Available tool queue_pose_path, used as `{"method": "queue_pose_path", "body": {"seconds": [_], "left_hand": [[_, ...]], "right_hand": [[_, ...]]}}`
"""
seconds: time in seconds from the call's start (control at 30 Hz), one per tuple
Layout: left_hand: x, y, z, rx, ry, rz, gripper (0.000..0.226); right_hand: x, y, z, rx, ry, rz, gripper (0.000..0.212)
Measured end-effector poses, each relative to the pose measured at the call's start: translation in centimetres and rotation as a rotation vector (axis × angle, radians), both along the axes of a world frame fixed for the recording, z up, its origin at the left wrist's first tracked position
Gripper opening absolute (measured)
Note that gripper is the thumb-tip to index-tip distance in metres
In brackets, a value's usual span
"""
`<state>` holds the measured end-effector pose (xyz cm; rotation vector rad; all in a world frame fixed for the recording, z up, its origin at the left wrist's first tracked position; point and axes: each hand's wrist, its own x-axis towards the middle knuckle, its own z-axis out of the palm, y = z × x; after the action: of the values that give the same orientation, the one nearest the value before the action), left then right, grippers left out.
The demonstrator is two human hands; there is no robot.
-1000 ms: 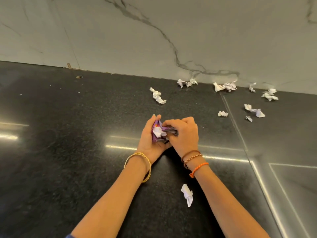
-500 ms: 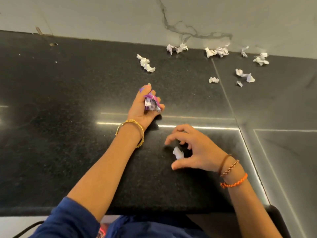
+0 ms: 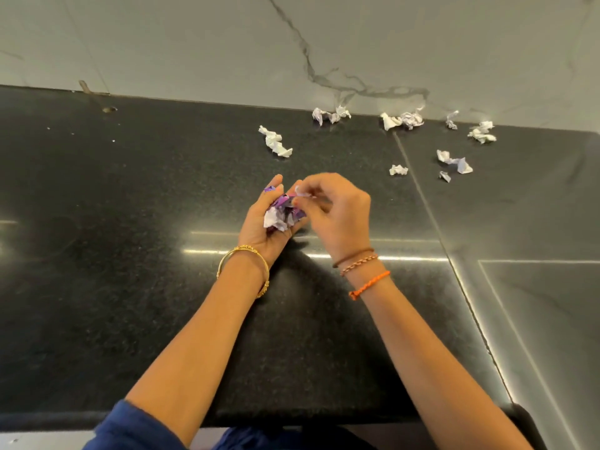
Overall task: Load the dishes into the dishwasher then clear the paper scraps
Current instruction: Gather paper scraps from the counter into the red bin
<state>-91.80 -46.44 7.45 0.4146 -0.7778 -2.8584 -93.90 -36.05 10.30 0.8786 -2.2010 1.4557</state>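
Observation:
My left hand [image 3: 259,225] is cupped palm up over the black counter [image 3: 130,206] and holds a bundle of purple and white paper scraps [image 3: 282,212]. My right hand [image 3: 337,212] sits just right of it, its fingertips pinching a small white scrap [image 3: 300,192] above the bundle. Several crumpled white scraps lie loose farther back: one twisted piece [image 3: 275,141], a pair by the wall [image 3: 331,115], another clump [image 3: 402,120], and smaller bits at the right [image 3: 454,161].
A pale marble wall [image 3: 227,43] rises behind the counter. A seam [image 3: 431,216] runs down the counter at the right, with a recessed panel outline [image 3: 535,287] beyond it. The counter's front edge [image 3: 227,417] lies just under my forearms.
My right hand closed on the white scrap near the front edge, lifted it and carried it back to the bundle in my left hand. The view tilted up slightly.

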Motion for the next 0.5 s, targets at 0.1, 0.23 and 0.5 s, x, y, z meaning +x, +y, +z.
{"method": "queue_pose_path", "body": {"seconds": [0.1,0.23,0.5], "left_hand": [[-0.7,-0.4,-0.3,0.052,0.014,0.016,0.021],[-2.3,-1.1,-0.3,0.099,-0.033,0.03,0.017],[-8.1,-3.3,-0.1,0.089,-0.088,0.14,0.03]], "right_hand": [[-0.4,-1.3,-1.2,0.122,0.164,-0.024,0.008],[-1.3,-2.7,-2.8,0.322,0.186,-0.01,0.035],[-6.7,-4.3,-2.1,0.546,0.115,0.082,0.061]]}}
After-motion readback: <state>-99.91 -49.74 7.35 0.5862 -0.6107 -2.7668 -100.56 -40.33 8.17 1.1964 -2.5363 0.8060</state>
